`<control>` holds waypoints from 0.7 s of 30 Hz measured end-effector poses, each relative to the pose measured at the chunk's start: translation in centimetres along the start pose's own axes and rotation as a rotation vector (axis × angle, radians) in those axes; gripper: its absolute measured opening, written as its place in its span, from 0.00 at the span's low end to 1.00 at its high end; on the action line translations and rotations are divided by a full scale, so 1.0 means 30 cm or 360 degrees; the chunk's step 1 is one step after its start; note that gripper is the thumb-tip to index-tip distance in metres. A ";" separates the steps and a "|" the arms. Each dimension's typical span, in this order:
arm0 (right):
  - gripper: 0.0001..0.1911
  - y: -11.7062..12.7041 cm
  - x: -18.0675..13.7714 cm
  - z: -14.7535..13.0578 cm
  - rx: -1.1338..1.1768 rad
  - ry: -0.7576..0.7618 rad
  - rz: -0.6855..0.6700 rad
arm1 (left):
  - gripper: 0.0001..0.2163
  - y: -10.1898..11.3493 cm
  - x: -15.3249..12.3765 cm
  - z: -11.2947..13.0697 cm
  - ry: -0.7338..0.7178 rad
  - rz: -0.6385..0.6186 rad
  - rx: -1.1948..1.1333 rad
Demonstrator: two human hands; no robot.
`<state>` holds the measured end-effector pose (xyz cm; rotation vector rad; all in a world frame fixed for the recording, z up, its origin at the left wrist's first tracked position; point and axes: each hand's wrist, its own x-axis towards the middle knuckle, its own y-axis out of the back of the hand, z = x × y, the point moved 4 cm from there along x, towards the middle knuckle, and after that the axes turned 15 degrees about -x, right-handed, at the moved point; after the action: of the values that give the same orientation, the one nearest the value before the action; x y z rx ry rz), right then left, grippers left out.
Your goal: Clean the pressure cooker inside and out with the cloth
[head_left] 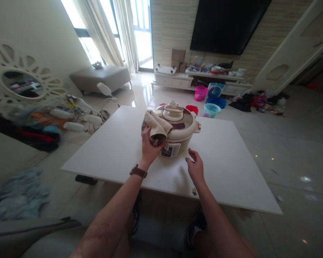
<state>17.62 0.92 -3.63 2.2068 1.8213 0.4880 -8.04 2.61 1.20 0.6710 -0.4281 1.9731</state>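
Observation:
A cream and beige electric pressure cooker [187, 138] stands upright on the white table [220, 161], its lid on and its control panel facing me. My left hand [150, 147] grips a folded beige cloth [159, 125] against the cooker's left front side. The cloth covers part of the lid's rim there. My right hand [196, 165] hangs just in front of the cooker's right side, fingers curved and apart, with nothing in it. It does not touch the cooker.
Beyond the table are a pink basket [201, 93], a light blue basket [211, 110] and a cluttered low cabinet [174, 80]. A grey bench [101, 77] stands by the window. To the left are a lamp with white shades [93, 120] and a sunburst mirror [23, 85].

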 end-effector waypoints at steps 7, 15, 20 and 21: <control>0.22 -0.003 0.036 0.017 -0.0019 -0.0007 -0.0017 | 0.31 0.017 0.035 -0.171 0.0598 0.0162 -0.0395; 0.25 -0.041 0.064 -0.003 0.0025 0.0006 -0.0047 | 0.13 0.064 0.051 -0.178 0.0730 0.0631 -0.0225; 0.29 -0.057 0.060 0.006 0.0034 -0.0033 -0.0080 | 0.10 0.060 -0.059 -0.275 0.1250 0.0651 -0.0114; 0.30 -0.058 0.058 0.008 0.0035 -0.0036 -0.0088 | 0.11 0.054 -0.083 -0.291 0.1341 0.0676 -0.0143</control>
<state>16.45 2.97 -4.33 2.1605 1.8793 0.4320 -10.96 4.95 -7.25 -0.3641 -0.1324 2.3961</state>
